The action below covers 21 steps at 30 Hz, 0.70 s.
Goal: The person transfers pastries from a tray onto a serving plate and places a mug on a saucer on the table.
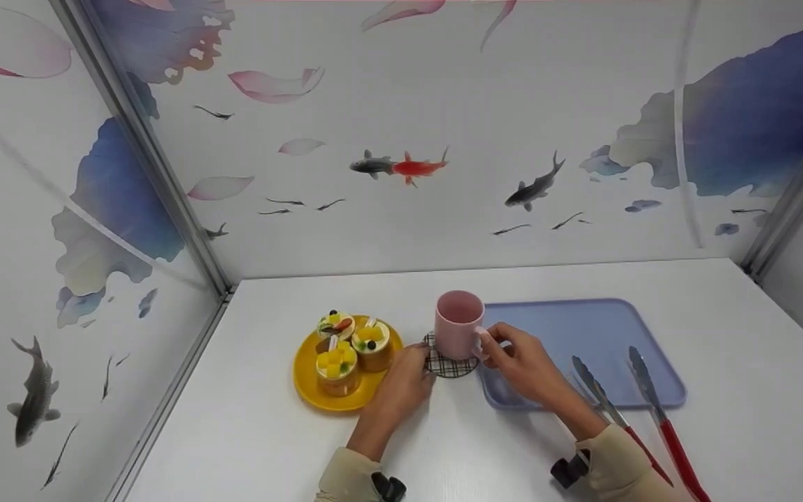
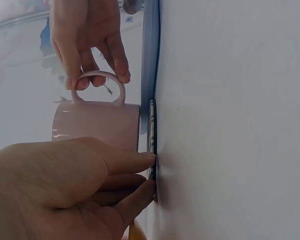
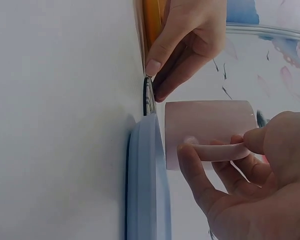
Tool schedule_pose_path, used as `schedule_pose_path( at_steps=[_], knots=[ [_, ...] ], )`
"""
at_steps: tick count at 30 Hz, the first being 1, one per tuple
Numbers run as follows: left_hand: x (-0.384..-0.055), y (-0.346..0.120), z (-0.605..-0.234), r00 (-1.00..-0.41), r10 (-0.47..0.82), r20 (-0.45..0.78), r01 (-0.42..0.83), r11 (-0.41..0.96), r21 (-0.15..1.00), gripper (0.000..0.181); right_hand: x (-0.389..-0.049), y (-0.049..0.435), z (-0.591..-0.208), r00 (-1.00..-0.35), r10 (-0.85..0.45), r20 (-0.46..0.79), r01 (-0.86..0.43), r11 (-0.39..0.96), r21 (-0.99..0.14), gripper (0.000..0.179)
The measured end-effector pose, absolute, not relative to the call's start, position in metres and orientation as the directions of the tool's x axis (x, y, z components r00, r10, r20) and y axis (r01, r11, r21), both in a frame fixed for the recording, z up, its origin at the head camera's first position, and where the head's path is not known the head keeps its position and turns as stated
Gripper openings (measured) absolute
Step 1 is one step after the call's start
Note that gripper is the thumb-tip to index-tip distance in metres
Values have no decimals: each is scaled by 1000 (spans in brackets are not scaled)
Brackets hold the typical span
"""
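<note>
A pink mug [image 1: 454, 333] stands upright in the head view, over a round coaster [image 1: 452, 368] with a dark grid pattern. My right hand [image 1: 528, 364] holds the mug by its handle [image 3: 220, 152], fingers curled about it. In both wrist views a narrow gap shows between the mug's base and the coaster. With thumb and fingers my left hand [image 1: 401, 382] pinches the coaster's left edge, close to the tabletop. Part of the coaster is hidden beneath the mug.
On the left, a yellow plate [image 1: 306, 392] bears three dessert cups [image 1: 337, 364] topped with fruit. A blue tray [image 1: 562, 324] lies to the right, its left edge beside the coaster. Red-handled tongs [image 1: 675, 443] lean over its front rim. Printed panels [image 1: 429, 230] enclose the white table.
</note>
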<state>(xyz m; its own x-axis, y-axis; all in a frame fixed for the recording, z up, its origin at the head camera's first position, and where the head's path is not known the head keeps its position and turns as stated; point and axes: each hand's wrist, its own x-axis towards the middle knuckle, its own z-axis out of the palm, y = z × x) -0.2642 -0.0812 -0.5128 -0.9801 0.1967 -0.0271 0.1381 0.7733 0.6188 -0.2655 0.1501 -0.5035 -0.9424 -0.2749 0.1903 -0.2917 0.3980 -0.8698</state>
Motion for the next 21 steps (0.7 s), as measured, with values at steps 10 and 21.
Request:
schedule_pose_path(
  at_steps=[10, 21],
  knots=[
    [-264, -78, -513, -980, 191, -48, 118, 765, 634, 47, -264, 146, -510, -938, -286, 197, -304, 401, -864, 23],
    [-262, -82, -513, -976, 216, 10, 175, 763, 622, 44, -263, 144, -510, -928, -314, 199, -315, 384, -868, 24]
  ],
)
